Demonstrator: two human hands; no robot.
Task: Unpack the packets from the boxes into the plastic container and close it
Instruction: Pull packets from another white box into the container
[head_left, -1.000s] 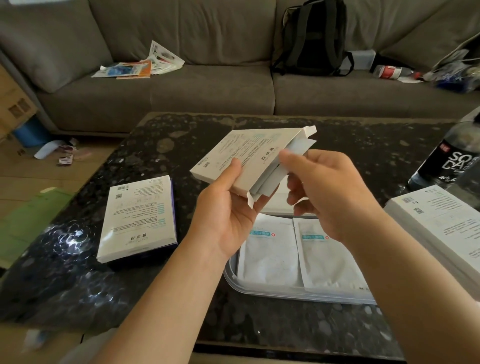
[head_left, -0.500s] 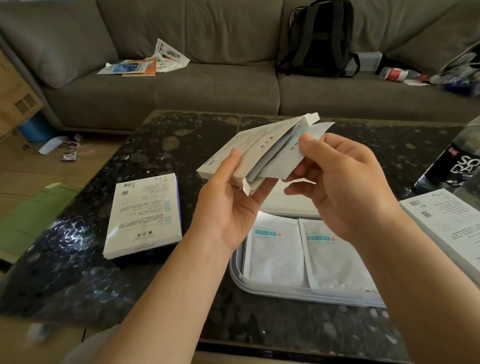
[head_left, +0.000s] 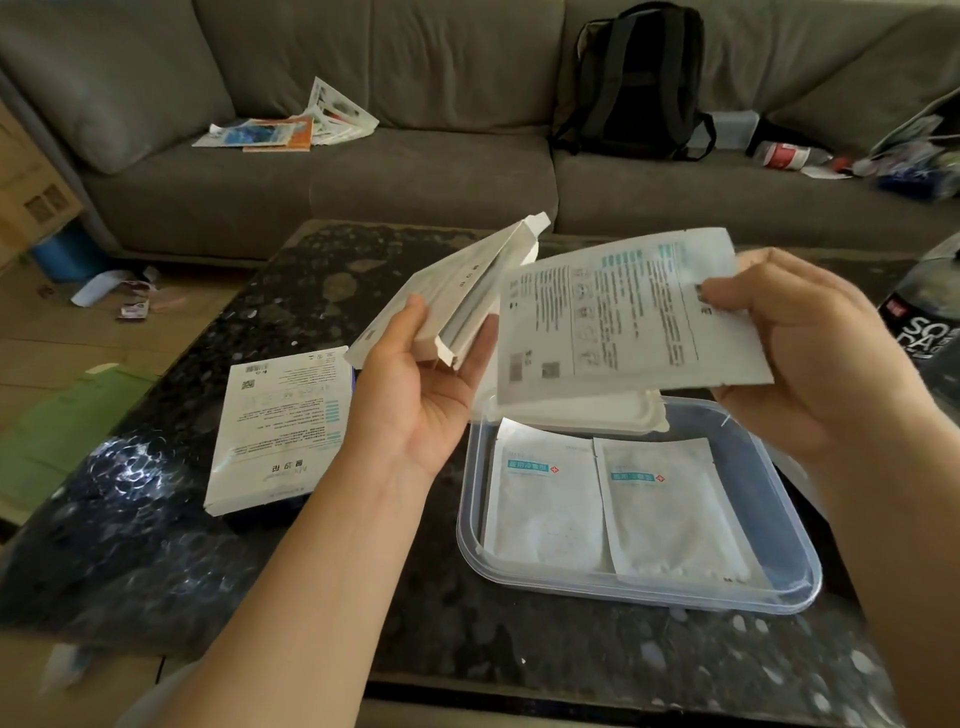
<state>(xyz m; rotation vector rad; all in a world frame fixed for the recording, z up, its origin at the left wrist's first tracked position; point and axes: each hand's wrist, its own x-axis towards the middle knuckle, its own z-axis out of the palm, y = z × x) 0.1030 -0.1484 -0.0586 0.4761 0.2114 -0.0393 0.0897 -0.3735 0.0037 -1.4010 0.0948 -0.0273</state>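
Left hand (head_left: 415, 400) grips the open box (head_left: 447, 301), right hand (head_left: 810, 353) pinches a packet (head_left: 623, 322) over the plastic container (head_left: 758, 499) holding two more packets (head_left: 545, 504), spare box (head_left: 280, 431) beside on the dark table (head_left: 519, 639), couch (head_left: 415, 176) behind.

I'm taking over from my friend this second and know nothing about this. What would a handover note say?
Left hand grips the open box. Right hand pinches one packet, clear of the box, above the plastic container.
Done: two packets lie side by side in the container.
Left: lay this packet in, check the held box for more, empty the second box on the table, then close the container; what seems its white lid lies at its far edge.
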